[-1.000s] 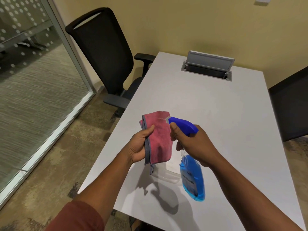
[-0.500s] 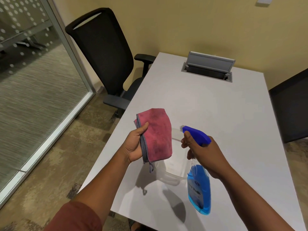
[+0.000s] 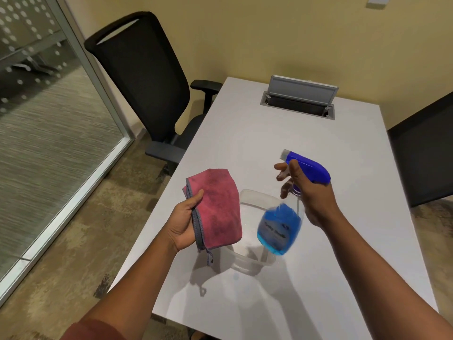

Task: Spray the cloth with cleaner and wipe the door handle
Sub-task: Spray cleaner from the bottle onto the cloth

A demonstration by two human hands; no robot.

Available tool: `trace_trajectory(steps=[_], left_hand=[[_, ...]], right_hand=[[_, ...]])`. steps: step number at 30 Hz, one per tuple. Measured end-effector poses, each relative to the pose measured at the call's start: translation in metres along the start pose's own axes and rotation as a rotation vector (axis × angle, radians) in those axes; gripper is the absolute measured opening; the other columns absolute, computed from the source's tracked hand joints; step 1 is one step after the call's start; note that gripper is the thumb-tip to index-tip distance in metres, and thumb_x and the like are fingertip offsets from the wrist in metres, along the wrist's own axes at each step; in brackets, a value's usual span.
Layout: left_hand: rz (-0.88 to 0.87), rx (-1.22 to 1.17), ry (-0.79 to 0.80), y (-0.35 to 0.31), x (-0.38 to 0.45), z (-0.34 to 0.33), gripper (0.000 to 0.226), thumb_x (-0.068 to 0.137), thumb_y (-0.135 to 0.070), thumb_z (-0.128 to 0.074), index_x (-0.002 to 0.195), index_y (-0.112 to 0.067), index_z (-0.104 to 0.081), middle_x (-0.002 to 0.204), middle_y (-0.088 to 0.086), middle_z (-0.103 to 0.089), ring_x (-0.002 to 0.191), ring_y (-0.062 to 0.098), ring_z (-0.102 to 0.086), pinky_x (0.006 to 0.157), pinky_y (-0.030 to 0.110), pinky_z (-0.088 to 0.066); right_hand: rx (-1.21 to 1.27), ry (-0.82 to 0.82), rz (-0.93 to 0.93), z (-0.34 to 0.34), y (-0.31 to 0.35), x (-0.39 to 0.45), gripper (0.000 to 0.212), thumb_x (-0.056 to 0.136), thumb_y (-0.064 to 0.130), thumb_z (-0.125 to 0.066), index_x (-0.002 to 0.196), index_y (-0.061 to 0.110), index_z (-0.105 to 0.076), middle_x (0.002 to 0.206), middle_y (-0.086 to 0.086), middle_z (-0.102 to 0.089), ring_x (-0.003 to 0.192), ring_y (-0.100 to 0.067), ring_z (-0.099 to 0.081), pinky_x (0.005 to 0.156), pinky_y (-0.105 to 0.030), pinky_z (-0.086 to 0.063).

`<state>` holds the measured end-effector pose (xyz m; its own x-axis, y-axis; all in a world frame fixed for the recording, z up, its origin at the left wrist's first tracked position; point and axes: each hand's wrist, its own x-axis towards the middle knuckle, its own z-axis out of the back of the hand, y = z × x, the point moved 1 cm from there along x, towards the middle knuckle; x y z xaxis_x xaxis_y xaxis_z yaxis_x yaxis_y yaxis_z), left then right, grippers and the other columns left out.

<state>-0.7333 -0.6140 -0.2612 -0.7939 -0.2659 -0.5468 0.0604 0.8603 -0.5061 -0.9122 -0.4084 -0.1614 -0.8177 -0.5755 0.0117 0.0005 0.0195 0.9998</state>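
My left hand (image 3: pixel 183 220) grips a folded pink cloth (image 3: pixel 217 208) with a grey stitched edge, held upright over the table's near left part. To its right, my right hand (image 3: pixel 311 195) holds a spray bottle (image 3: pixel 279 228) with a blue trigger head (image 3: pixel 306 166) and blue liquid. The nozzle points left, toward the cloth, with a gap between them. My fingers rest by the trigger. No door handle is in view.
A clear plastic container (image 3: pixel 252 197) lies on the white table (image 3: pixel 269 143) under my hands. A cable box (image 3: pixel 297 100) with its lid raised sits at the far end. Black office chairs stand at the left (image 3: pixel 142 77) and right (image 3: pixel 424 153). A glass wall (image 3: pixel 44 119) runs along the left.
My right hand has pulled the spray bottle away from the cloth to the right and up. The left hand with the cloth moved slightly left and lower.
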Motion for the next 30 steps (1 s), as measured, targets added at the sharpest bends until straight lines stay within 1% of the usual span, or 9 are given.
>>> trace_trajectory(steps=[5,8,12,14,16,19,23,26,30], left_hand=[[0.034,0.010,-0.021,0.006,-0.004,0.005,0.047,0.095,-0.033,-0.063,0.136,-0.009,-0.063,0.135,0.020,-0.065,0.115,0.037,-0.068,0.097,0.052,-0.055],[0.046,0.001,-0.027,0.008,-0.008,0.008,0.047,0.093,-0.032,-0.065,0.133,-0.007,-0.066,0.133,0.021,-0.066,0.114,0.037,-0.068,0.096,0.052,-0.057],[0.066,-0.025,-0.011,0.012,-0.015,0.013,0.041,0.092,-0.031,-0.064,0.125,-0.007,-0.072,0.130,0.020,-0.068,0.113,0.035,-0.070,0.089,0.048,-0.059],[0.077,-0.036,-0.009,0.014,-0.018,0.016,0.040,0.093,-0.031,-0.065,0.124,-0.007,-0.072,0.130,0.019,-0.068,0.114,0.035,-0.069,0.088,0.047,-0.059],[0.084,-0.040,-0.008,0.015,-0.019,0.017,0.041,0.091,-0.030,-0.067,0.124,-0.007,-0.072,0.130,0.019,-0.068,0.114,0.034,-0.069,0.088,0.046,-0.059],[0.096,-0.026,-0.006,0.018,-0.020,0.018,0.046,0.084,-0.029,-0.075,0.124,-0.006,-0.072,0.129,0.019,-0.069,0.113,0.034,-0.070,0.087,0.046,-0.059],[0.113,-0.005,-0.009,0.022,-0.021,0.019,0.053,0.077,-0.030,-0.080,0.125,-0.007,-0.072,0.131,0.018,-0.068,0.117,0.034,-0.068,0.091,0.047,-0.058],[0.120,-0.010,-0.014,0.025,-0.022,0.019,0.056,0.076,-0.029,-0.082,0.126,-0.007,-0.071,0.132,0.019,-0.067,0.117,0.034,-0.068,0.091,0.047,-0.058],[0.128,-0.005,-0.033,0.030,-0.023,0.020,0.055,0.075,-0.028,-0.082,0.125,-0.007,-0.072,0.132,0.020,-0.067,0.116,0.035,-0.068,0.091,0.048,-0.058]], right_hand=[[0.101,0.041,0.169,-0.010,-0.024,0.028,0.054,0.081,0.065,-0.066,0.081,0.012,-0.076,0.086,-0.001,-0.076,0.057,-0.018,-0.063,0.057,-0.028,-0.055],[0.116,0.085,0.215,-0.017,-0.040,0.042,0.053,0.084,0.066,-0.061,0.077,0.017,-0.077,0.077,-0.005,-0.075,0.052,-0.021,-0.066,0.056,-0.030,-0.055],[0.051,0.142,0.205,-0.022,-0.061,0.058,0.087,0.082,0.074,-0.056,0.085,-0.012,-0.069,0.060,-0.010,-0.070,0.051,-0.025,-0.068,0.057,-0.028,-0.054],[0.026,0.160,0.207,-0.022,-0.069,0.065,0.094,0.081,0.076,-0.055,0.087,-0.017,-0.066,0.057,-0.007,-0.070,0.052,-0.026,-0.069,0.056,-0.030,-0.053],[0.031,0.179,0.194,-0.021,-0.074,0.072,0.087,0.083,0.073,-0.056,0.085,-0.013,-0.068,0.058,-0.006,-0.071,0.052,-0.027,-0.069,0.057,-0.032,-0.053],[0.024,0.205,0.177,-0.025,-0.079,0.080,0.063,0.086,0.065,-0.058,0.075,0.004,-0.070,0.059,-0.005,-0.071,0.053,-0.026,-0.069,0.056,-0.030,-0.053],[0.029,0.224,0.147,-0.029,-0.090,0.087,0.047,0.089,0.049,-0.057,0.076,0.005,-0.069,0.061,-0.005,-0.072,0.054,-0.025,-0.069,0.055,-0.026,-0.053],[0.042,0.228,0.139,-0.029,-0.098,0.090,0.044,0.088,0.044,-0.055,0.076,0.004,-0.069,0.061,-0.008,-0.071,0.054,-0.025,-0.069,0.054,-0.025,-0.052],[0.025,0.250,0.157,-0.028,-0.110,0.091,0.049,0.085,0.050,-0.062,0.081,0.002,-0.069,0.067,-0.019,-0.068,0.055,-0.024,-0.070,0.056,-0.026,-0.055]])
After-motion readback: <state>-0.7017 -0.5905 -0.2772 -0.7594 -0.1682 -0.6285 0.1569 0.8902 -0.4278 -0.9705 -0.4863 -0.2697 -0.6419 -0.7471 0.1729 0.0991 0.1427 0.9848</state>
